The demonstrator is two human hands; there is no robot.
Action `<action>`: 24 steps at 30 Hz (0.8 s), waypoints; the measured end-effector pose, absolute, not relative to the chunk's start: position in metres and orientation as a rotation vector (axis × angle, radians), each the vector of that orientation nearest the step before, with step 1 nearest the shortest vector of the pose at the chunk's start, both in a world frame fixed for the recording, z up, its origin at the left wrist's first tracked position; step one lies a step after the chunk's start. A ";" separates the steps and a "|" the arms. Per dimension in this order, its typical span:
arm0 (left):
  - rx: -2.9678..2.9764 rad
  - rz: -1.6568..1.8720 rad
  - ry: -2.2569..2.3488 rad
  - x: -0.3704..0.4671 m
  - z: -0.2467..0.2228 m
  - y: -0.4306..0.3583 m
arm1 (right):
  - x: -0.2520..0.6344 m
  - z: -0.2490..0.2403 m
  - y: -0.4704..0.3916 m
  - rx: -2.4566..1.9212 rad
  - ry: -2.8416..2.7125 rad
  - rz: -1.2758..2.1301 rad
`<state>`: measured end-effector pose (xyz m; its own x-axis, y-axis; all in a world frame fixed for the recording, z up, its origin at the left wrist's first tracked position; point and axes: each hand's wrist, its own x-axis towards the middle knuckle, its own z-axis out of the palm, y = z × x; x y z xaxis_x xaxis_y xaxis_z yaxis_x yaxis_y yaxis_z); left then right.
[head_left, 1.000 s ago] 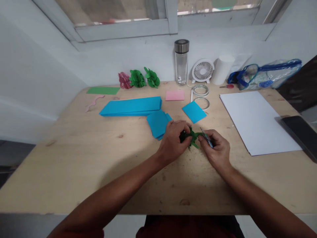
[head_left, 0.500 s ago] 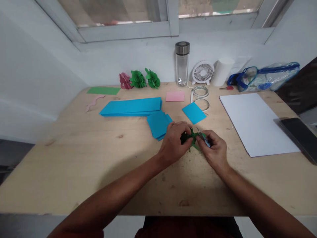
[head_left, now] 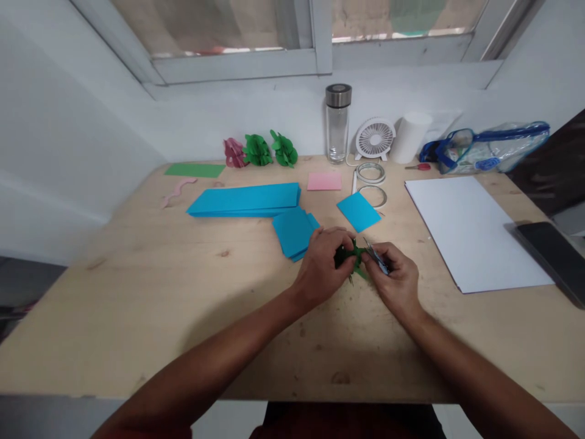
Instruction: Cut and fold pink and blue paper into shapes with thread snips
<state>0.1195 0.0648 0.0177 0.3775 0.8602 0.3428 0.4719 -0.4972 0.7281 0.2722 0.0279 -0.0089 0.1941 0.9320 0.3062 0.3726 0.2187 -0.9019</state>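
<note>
My left hand (head_left: 323,259) is closed, with thumb and fingers around a dark green paper flower (head_left: 357,251) above the table. My right hand (head_left: 397,271) pinches the right edge of that flower between thumb and forefinger. Tucked in the same hand is a small metal tool (head_left: 377,258) with a thin pointed end and a pale bluish grip; its exact kind is unclear. Much of the flower is hidden by my fingers. Just behind my left hand lies a stack of blue paper squares (head_left: 292,231), with a single blue square (head_left: 359,212) beyond the flower.
Long blue strips (head_left: 244,200) and pink paper (head_left: 324,181) lie farther back. Finished-looking paper flowers (head_left: 257,150) stand by the wall near a glass bottle (head_left: 337,131), small fan (head_left: 375,139) and tape rolls (head_left: 370,173). White sheets (head_left: 473,235) and a phone (head_left: 551,259) are right.
The view has shifted slightly, so the background sits a little lower. Both hands stay at the green paper flower, with only slight finger movement.
</note>
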 end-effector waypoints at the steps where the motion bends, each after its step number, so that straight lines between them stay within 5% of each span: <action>1: 2.119 0.976 1.142 0.119 0.018 0.065 | 0.272 -0.008 0.028 -1.354 -1.383 0.636; 24: 2.140 0.944 1.171 0.121 0.021 0.064 | 0.274 -0.008 0.029 -1.327 -1.464 0.650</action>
